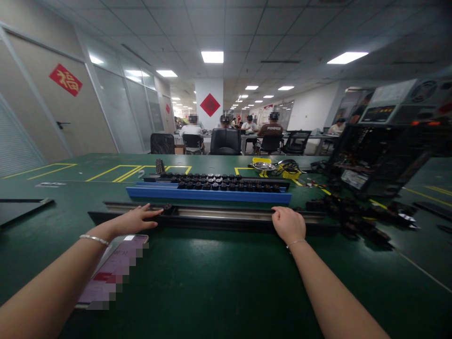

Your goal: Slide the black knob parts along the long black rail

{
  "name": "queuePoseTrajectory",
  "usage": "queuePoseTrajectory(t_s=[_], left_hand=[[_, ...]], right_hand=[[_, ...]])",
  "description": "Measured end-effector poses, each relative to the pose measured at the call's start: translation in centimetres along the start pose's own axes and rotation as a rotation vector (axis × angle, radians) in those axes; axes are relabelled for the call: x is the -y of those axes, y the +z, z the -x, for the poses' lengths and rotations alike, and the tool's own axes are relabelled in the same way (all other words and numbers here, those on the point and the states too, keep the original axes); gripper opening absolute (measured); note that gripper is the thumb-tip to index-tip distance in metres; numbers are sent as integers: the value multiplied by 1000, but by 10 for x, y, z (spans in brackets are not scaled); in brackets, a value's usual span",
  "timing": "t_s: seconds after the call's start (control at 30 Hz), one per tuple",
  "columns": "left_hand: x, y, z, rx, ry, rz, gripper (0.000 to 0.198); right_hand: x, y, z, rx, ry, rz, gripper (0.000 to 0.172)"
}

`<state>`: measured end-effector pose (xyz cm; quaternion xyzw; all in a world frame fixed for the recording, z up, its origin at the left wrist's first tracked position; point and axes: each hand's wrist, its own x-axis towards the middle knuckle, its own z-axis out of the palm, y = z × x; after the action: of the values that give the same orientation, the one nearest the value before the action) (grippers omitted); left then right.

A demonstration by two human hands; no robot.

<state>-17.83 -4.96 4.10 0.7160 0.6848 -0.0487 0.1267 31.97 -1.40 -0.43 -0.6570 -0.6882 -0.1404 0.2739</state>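
A long black rail (226, 214) with a bright metal strip inside lies across the table in front of me. My left hand (136, 220) rests on its left part with the fingers stretched and spread. One fingertip reaches a small black block (169, 208) seated in the channel. Towards the right end, my right hand (290, 225) has its fingers curled over the rail and grips it. Behind it lies a blue rail (208, 194), with several black socket-like blocks (233, 186) in rows along it.
A phone (116, 263) lies under my left forearm. Loose black parts (348, 212) are heaped at the right, before an open computer case (367, 160). A metal dish (264, 166) and yellow holders stand further back. Several people sit at desks beyond the green table (226, 292).
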Motion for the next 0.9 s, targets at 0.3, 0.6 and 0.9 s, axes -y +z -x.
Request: queuePoseTrajectory(t_s=[0.3, 0.6, 0.9], left_hand=[[-14, -3, 7, 12, 57, 12, 80], [-34, -9, 18, 62, 21, -90, 78], [-38, -9, 18, 47, 1, -82, 76]], right_hand=[[1, -3, 0, 17, 8, 7, 37], [3, -3, 0, 16, 9, 33, 38], [2, -3, 0, 20, 4, 17, 37]])
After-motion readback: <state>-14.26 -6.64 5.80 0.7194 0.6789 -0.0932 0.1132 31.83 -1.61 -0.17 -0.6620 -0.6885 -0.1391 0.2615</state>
